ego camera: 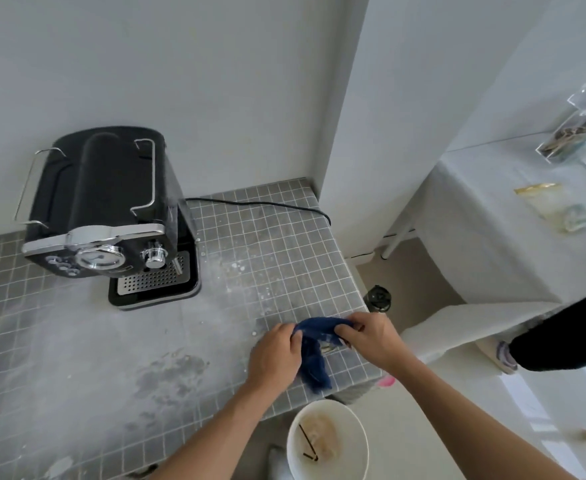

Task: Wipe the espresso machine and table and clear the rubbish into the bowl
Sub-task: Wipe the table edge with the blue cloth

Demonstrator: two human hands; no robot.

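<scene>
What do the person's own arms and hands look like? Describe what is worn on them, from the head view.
Both forearms are bare up to the frame's lower edge, with no sleeves in view. The left hand and right hand wear no gloves. No watch, bracelet or ring shows on either wrist or on the visible fingers. No markings can be made out.

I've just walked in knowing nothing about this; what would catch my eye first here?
Probably the two hands near the tiled table's front right corner: the left hand and right hand both grip a dark blue cloth between them. Next, the black and chrome espresso machine standing at the back left against the wall. Then the white bowl below the table edge, with brownish rubbish inside.
</scene>
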